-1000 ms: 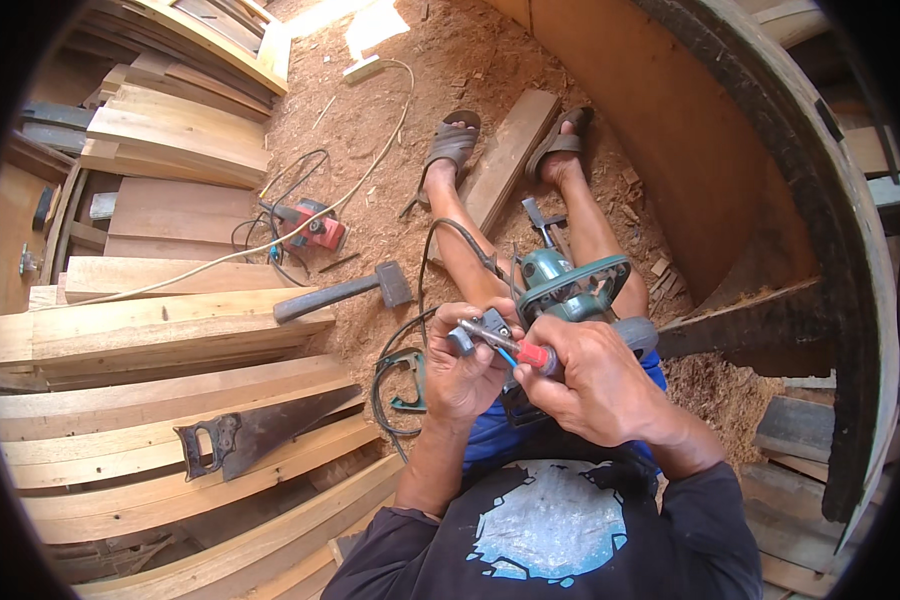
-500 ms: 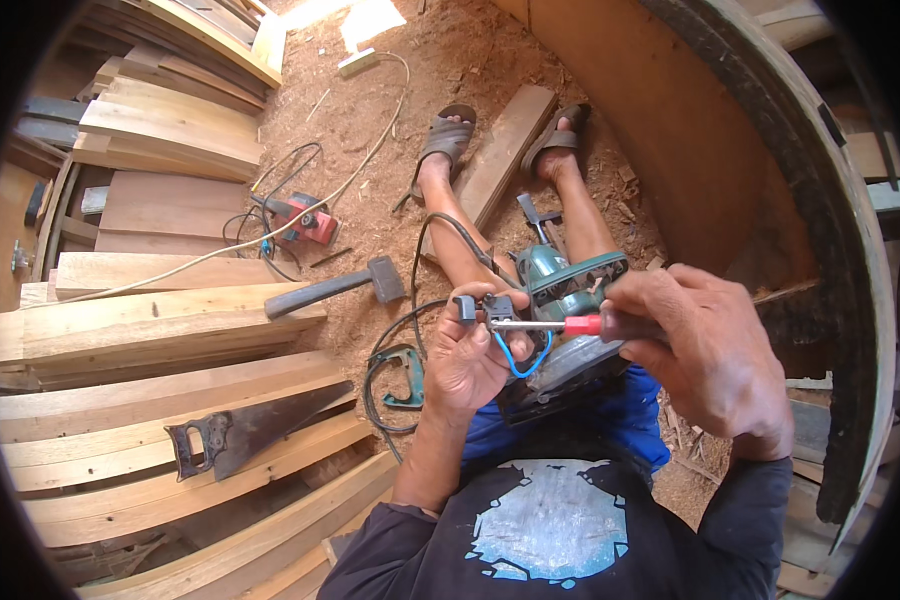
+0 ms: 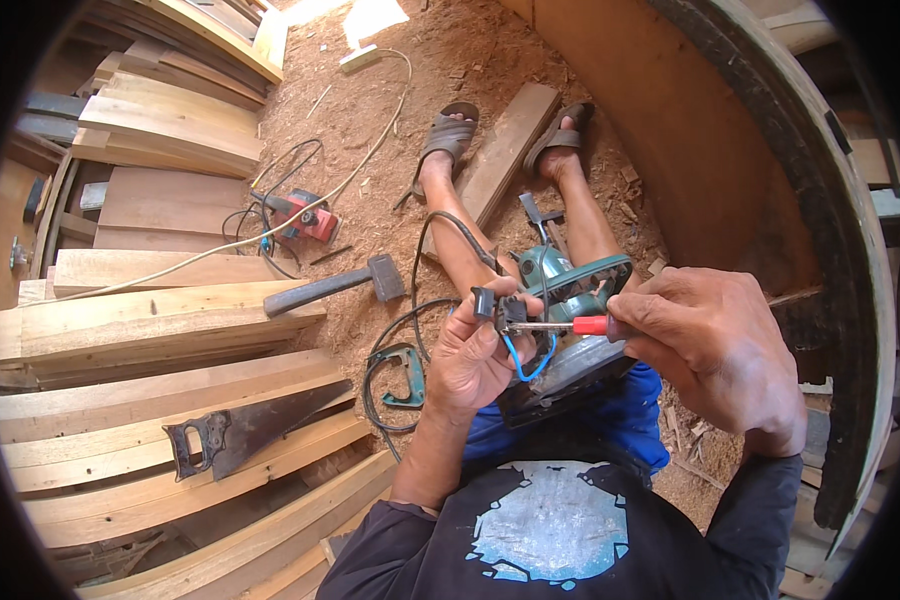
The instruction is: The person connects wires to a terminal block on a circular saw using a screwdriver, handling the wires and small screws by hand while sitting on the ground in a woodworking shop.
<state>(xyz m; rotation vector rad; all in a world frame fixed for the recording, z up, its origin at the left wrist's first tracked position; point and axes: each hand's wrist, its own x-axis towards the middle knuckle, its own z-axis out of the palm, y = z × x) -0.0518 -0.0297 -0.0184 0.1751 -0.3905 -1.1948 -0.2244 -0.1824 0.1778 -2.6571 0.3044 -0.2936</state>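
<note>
Between the thumb and fingers of my left hand (image 3: 467, 362) is a small dark switch (image 3: 511, 311) with a blue wire (image 3: 533, 371) looping down from it. My right hand (image 3: 715, 345) grips a screwdriver (image 3: 592, 325) by its red handle, most of which the fingers hide. The screwdriver lies almost level, its metal tip against the side of the switch. Behind and below both hands, a green circular saw (image 3: 560, 272) with its housing opened rests on my lap. A loose green handle cover (image 3: 406, 378) lies on the ground left of my left hand.
A hammer (image 3: 340, 284) and a handsaw (image 3: 250, 432) lie on stacked boards (image 3: 160, 310) at left. A red power tool (image 3: 308, 216) and a pale cord (image 3: 370, 150) rest on sawdust. One plank (image 3: 500, 150) lies between my feet; a curved wooden panel (image 3: 710, 130) stands at right.
The switch in my left hand has shifted slightly right and turned a little. My right hand has moved slightly right with the screwdriver, its tip still at the switch.
</note>
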